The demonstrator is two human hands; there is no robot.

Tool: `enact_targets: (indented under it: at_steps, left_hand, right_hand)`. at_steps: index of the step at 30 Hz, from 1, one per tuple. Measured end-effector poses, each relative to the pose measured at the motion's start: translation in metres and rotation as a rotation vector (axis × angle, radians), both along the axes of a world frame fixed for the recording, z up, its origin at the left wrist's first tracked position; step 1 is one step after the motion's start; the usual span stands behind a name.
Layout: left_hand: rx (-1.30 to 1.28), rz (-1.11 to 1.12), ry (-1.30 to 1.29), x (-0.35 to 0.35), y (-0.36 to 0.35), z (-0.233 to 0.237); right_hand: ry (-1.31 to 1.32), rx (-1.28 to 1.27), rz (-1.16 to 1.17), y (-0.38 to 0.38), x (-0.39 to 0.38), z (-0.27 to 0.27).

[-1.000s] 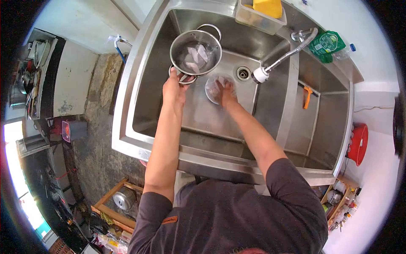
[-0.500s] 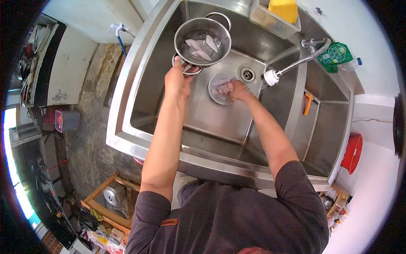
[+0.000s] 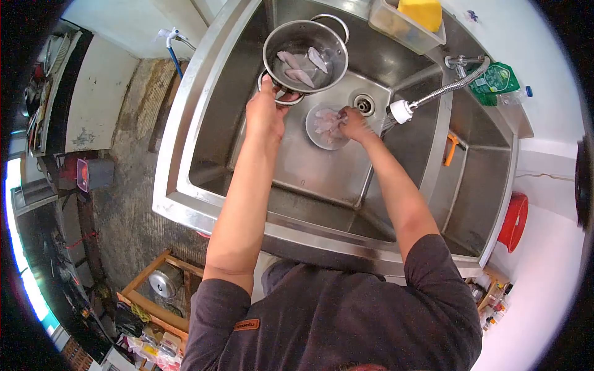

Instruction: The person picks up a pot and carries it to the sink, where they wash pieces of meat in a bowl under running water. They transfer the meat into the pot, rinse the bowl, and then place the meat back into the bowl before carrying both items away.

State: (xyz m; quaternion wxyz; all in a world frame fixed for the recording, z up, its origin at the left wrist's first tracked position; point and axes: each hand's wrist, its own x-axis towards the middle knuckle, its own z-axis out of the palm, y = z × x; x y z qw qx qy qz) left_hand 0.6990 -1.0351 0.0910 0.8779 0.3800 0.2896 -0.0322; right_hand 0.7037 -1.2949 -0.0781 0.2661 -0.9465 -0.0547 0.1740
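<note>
My left hand (image 3: 266, 112) is closed around the near loop handle of a steel pot (image 3: 272, 38), holding it tilted over the sink. Inside the pot lie several pale strips of raw meat (image 3: 299, 76). Lower and to the right, a round shallow bowl (image 3: 311, 137) rests on the sink floor with more pale raw meat (image 3: 327, 120) in it. My right hand (image 3: 356, 125) reaches over the bowl's right rim, its fingers pinched on a piece of meat. The fingertips are partly hidden.
The steel sink (image 3: 297, 167) surrounds both hands. A flexible faucet (image 3: 405, 111) ends right of the bowl, near the drain (image 3: 364, 105). On the back ledge stand a plastic container (image 3: 405, 29) with a yellow sponge and a green pouch (image 3: 497, 80). An orange-handled tool (image 3: 451, 150) lies at right.
The pot in my left hand has shifted slightly right and up. My right hand has drawn a little toward the bowl's right rim, uncovering more of the meat.
</note>
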Motion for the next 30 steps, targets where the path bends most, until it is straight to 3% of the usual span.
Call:
enact_targets:
  at_steps: [4,7,8,10,14,16,17,19,20,22,23,25,26,28,30]
  left_hand:
    - [0.008,0.014,0.023,0.000,-0.002,0.004]
    - [0.006,0.009,0.018,0.000,-0.002,0.002]
    - [0.006,0.003,0.010,0.001,-0.002,0.002]
    - [-0.002,0.006,0.007,0.001,-0.003,0.002]
    - [0.022,-0.039,-0.009,0.002,0.001,-0.003]
    - [0.031,-0.051,0.000,0.003,-0.001,-0.005]
    - [0.043,-0.062,0.007,0.002,-0.003,-0.005]
    - [0.073,-0.093,0.001,0.001,-0.007,-0.007]
    - [0.105,-0.117,-0.002,0.000,-0.009,-0.008]
    - [0.143,-0.159,0.028,-0.002,-0.014,-0.016]
    - [0.184,-0.193,0.061,-0.002,-0.016,-0.021]
    - [0.162,-0.235,0.074,-0.002,-0.019,-0.037]
    - [0.140,-0.268,0.093,-0.002,-0.020,-0.046]
    - [0.196,-0.327,0.110,-0.005,-0.024,-0.060]
    - [0.191,-0.373,0.176,-0.010,-0.032,-0.070]
  right_hand:
    - [-0.187,-0.258,0.040,0.036,-0.024,0.005]
    - [-0.321,-0.340,0.119,0.051,-0.032,-0.019]
    - [-0.322,-0.338,0.117,0.052,-0.032,-0.025]
    - [-0.067,-0.486,0.182,0.059,-0.028,-0.007]
    - [-0.012,-0.278,0.090,0.045,-0.023,-0.032]
    - [-0.348,-0.125,0.292,0.035,-0.026,-0.042]
    - [-0.350,-0.129,0.288,0.030,-0.027,-0.047]
    - [-0.373,0.154,0.016,0.026,-0.031,-0.036]
    - [-0.378,0.149,0.008,0.023,-0.032,-0.031]
    - [-0.287,0.126,-0.375,0.014,-0.034,-0.040]
    - [-0.293,0.125,-0.383,0.009,-0.035,-0.046]
    - [0.069,0.467,-0.680,0.000,-0.038,-0.051]
    - [0.058,0.471,-0.686,-0.003,-0.043,-0.047]
    - [0.216,0.923,-0.981,-0.002,-0.061,-0.018]
    - [0.207,0.926,-1.068,0.002,-0.070,0.022]
